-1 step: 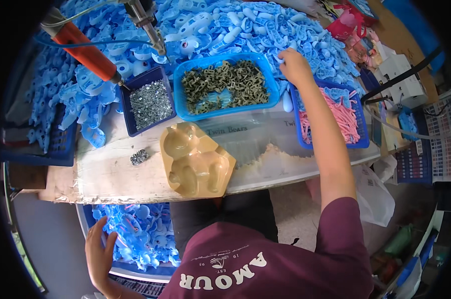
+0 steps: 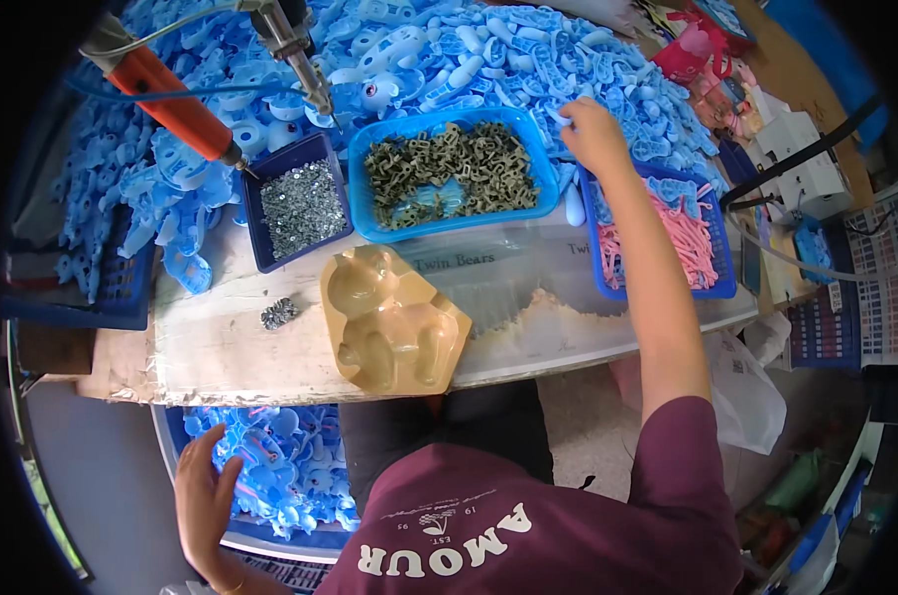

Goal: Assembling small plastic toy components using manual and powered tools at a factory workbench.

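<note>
My right hand (image 2: pixel 596 136) reaches to the near right edge of a heap of blue plastic toy parts (image 2: pixel 498 64). Its fingers are closed on a blue toy part at the heap's edge; that part is mostly covered. Over a bin of blue toy pieces (image 2: pixel 280 466) below the table's near edge, my left hand (image 2: pixel 203 491) hangs open, thumb and fingers apart, with nothing in it. A tan mould-like holder (image 2: pixel 394 332) with a bear-shaped hollow lies unfilled on the table. To its left is a small pile of metal screws (image 2: pixel 279 313).
Behind the holder stand a dark tray of screws (image 2: pixel 300 208) and a blue tub of grey-brown small parts (image 2: pixel 449 174). A blue basket with pink strips (image 2: pixel 677 238) sits under my right forearm. An orange power screwdriver (image 2: pixel 171 104) and a metal-tipped tool (image 2: pixel 295 55) hang at the upper left.
My left hand has shifted very slightly to the right over the bin. My right hand stays at the heap's edge.
</note>
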`<state>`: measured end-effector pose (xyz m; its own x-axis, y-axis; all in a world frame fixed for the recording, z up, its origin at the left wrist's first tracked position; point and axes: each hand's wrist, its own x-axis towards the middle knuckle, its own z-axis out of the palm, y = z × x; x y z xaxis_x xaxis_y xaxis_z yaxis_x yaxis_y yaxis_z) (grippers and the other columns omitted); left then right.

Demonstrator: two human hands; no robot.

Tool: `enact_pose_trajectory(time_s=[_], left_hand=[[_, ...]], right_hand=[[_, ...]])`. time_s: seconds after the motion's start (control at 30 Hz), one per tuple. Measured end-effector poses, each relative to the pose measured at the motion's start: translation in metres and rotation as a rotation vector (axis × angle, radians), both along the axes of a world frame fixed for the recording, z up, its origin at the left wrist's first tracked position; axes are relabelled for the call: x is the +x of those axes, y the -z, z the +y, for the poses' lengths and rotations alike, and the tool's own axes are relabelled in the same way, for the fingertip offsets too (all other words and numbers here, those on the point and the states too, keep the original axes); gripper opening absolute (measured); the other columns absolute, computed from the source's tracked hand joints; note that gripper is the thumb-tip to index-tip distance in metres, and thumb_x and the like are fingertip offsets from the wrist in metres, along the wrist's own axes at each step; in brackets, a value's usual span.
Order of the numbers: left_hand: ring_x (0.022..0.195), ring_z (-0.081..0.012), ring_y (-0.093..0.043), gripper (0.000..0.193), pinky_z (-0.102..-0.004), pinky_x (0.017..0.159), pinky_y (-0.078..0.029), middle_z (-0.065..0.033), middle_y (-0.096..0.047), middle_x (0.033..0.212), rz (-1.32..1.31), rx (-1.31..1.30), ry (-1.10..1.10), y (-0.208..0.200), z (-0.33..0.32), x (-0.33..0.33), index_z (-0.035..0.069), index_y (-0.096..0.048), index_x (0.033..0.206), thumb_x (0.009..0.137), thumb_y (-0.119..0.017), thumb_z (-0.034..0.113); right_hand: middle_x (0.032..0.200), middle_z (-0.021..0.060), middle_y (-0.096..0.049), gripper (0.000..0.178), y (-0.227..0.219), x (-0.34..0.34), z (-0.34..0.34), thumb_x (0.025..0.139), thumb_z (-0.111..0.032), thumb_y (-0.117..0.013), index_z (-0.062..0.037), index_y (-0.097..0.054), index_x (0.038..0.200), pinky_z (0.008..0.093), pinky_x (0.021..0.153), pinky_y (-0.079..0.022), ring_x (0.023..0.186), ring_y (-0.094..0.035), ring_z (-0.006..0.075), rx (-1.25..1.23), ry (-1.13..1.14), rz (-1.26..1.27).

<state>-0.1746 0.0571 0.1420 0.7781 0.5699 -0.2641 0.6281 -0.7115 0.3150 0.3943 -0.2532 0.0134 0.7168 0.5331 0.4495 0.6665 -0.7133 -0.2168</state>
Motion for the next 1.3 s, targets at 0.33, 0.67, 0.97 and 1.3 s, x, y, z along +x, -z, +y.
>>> enact_pose_trajectory(time_s=[0.33,0.67,0.97,1.3], left_hand=[[0.099,-0.0366,-0.069,0.062,-0.0429,0.08,-0.056,-0.0188,-0.07,0.12,-0.64,-0.387,0.487,0.059,-0.099,0.184,0.005,-0.056,0.142,0.084,-0.077,0.008],[0.079,-0.0292,-0.069,0.035,-0.0409,0.067,-0.056,-0.0103,-0.072,0.091,-0.674,-0.189,0.571,0.1,-0.093,0.178,0.012,-0.067,0.12,0.086,-0.077,0.013],[0.087,-0.0262,-0.07,0.045,-0.0363,0.075,-0.059,-0.0067,-0.072,0.119,-0.737,-0.072,0.637,0.101,-0.08,0.144,0.01,-0.069,0.116,0.073,-0.083,0.008],[0.115,-0.027,-0.066,0.045,-0.0426,0.094,-0.054,-0.0067,-0.069,0.131,-0.684,0.004,0.705,0.139,-0.096,0.145,0.009,-0.071,0.122,0.08,-0.081,0.021]], right_hand=[[0.088,0.0111,-0.071,0.023,-0.094,-0.194,0.025,0.086,-0.013,-0.075,0.0001,-0.073,0.104,0.0342,0.072,-0.054,0.079,-0.069,0.0215,0.016,-0.752,0.728],[0.088,0.0087,-0.074,0.021,-0.043,-0.063,0.103,0.093,-0.02,-0.069,-0.0043,-0.073,0.106,0.0343,0.069,-0.056,0.076,-0.071,0.0188,0.18,-0.371,0.404],[0.109,0.0115,-0.069,0.022,0.019,0.005,0.172,0.09,-0.031,-0.067,-0.009,-0.072,0.092,0.0519,0.074,-0.057,0.092,-0.071,0.0358,0.009,-0.234,-0.059],[0.106,0.0112,-0.074,0.032,-0.049,-0.064,0.067,0.102,-0.024,-0.065,0.0011,-0.069,0.121,0.0294,0.083,-0.058,0.096,-0.073,0.0178,0.73,-0.403,0.949]])
